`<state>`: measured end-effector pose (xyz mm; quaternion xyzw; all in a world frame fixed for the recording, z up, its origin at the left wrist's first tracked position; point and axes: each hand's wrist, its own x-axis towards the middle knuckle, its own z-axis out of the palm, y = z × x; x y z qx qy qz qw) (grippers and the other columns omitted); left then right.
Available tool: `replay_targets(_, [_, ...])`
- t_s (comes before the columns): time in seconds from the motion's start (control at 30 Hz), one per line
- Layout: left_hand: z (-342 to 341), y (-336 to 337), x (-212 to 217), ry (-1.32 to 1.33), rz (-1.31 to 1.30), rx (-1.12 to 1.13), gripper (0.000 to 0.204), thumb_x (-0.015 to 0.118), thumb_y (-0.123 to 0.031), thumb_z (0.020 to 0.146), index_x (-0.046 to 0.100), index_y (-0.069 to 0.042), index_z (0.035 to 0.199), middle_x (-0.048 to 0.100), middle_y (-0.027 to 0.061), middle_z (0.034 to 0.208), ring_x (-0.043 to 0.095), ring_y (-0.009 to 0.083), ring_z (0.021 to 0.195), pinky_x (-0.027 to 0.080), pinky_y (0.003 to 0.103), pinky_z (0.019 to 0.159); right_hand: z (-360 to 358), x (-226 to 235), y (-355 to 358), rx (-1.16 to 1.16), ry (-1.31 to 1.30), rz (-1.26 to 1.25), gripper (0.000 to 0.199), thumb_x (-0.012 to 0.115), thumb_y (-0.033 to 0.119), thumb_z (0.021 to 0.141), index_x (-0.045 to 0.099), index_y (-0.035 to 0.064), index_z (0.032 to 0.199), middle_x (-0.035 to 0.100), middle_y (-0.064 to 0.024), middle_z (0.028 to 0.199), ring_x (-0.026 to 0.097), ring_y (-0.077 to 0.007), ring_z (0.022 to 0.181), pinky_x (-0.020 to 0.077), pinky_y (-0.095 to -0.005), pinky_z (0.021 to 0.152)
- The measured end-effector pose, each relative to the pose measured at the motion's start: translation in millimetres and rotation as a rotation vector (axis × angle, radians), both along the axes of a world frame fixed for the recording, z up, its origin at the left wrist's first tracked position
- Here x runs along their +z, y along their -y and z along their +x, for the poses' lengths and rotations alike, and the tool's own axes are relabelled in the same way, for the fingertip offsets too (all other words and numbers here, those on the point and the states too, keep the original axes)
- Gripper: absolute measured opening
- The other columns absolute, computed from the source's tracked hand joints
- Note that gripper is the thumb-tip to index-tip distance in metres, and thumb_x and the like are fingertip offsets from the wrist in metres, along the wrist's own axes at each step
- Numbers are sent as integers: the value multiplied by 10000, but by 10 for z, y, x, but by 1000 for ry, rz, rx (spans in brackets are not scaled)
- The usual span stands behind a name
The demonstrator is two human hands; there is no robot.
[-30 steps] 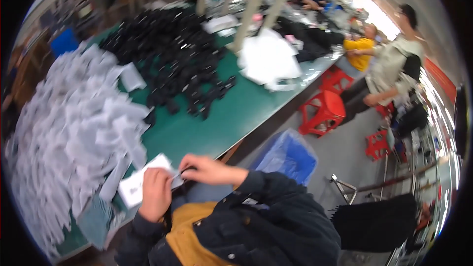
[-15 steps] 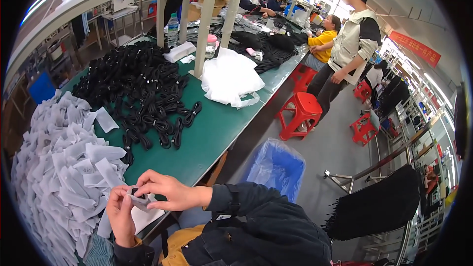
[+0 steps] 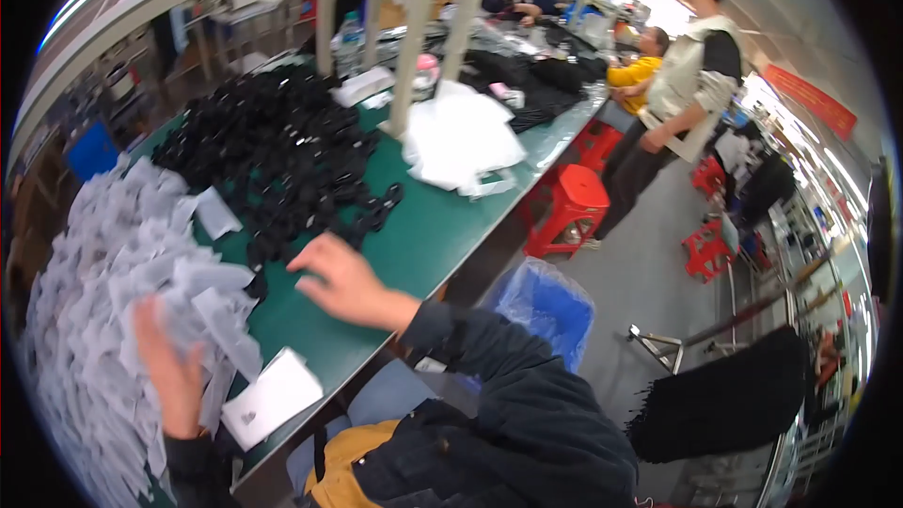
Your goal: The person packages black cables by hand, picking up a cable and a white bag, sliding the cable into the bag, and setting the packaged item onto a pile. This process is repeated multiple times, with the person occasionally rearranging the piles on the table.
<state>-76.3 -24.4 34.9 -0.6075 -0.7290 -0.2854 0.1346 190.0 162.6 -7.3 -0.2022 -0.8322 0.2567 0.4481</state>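
Observation:
My left hand (image 3: 171, 372), smeared by motion, is over the near side of a big heap of whitish translucent pouches (image 3: 103, 263). Its fingers stretch up with the thumb apart, and I make out nothing in it. My right hand (image 3: 346, 284) hovers over the green tabletop, just short of a pile of bundled black cords (image 3: 273, 150). Thumb and fingers are spread there, with nothing between them. Near the table edge, between my forearms, lies a white card or sheet (image 3: 273, 400) with a small dark mark.
A shelf post (image 3: 414, 47) rises from the green table (image 3: 404, 254), beside a white plastic bag (image 3: 461, 141). On the floor are a blue bin (image 3: 546, 310) with a clear liner and a red stool (image 3: 569, 207). One person stands beyond; others sit farther along.
My hands have parted. The small pouch with something dark in it has left my fingers. My left hand went left over the heap, my right forward toward the cords; the white card is now uncovered.

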Motion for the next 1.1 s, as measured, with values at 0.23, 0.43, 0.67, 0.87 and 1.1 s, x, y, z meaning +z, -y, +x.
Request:
replay_targets(0.23, [-31, -353, -369, -300, -598, -307, 781, 834, -279, 688, 525, -344, 1402, 198, 62, 1631, 132, 347, 1514, 198, 818, 1009, -95, 22, -850, -334, 167, 333, 379, 779, 206, 702, 693, 124, 1062, 615, -107, 1130, 565, -350, 1066, 477, -453, 890])
replay_targets(0.43, [-257, -449, -506, -368, -596, -285, 710, 798, -334, 718, 531, -362, 1376, 236, 21, 1613, 186, 316, 1497, 213, 840, 973, -598, 14, -966, -83, 390, 543, 547, 825, 354, 630, 680, 200, 1135, 565, -76, 1281, 495, -361, 1219, 477, -501, 875])
replay_targets(0.67, [-655, -487, -531, -336, -619, -181, 704, 824, -271, 680, 562, -343, 1329, 273, 24, 1598, 207, 297, 1497, 193, 862, 960, -999, -573, -963, 61, 751, 440, 533, 604, 571, 864, 637, 246, 1285, 524, -85, 1400, 376, -408, 1372, 235, -717, 1075])
replay_targets(0.87, [-557, -576, -395, -204, -680, -138, 685, 799, -148, 715, 564, -323, 1334, 290, 40, 1590, 204, 314, 1500, 177, 855, 977, -463, -481, -806, 101, 856, 457, 494, 585, 441, 912, 571, 242, 1364, 493, -96, 1447, 360, -392, 1405, 250, -707, 1081])
replay_targets(1.1, [94, -30, -310, -142, -216, -200, 547, 711, 16, 745, 588, -90, 1267, 469, 182, 1398, 437, 370, 1325, 384, 572, 1043, -78, -380, -453, 70, 795, 584, 399, 622, 234, 852, 630, 138, 1239, 507, -129, 1401, 389, -371, 1377, 282, -669, 1084])
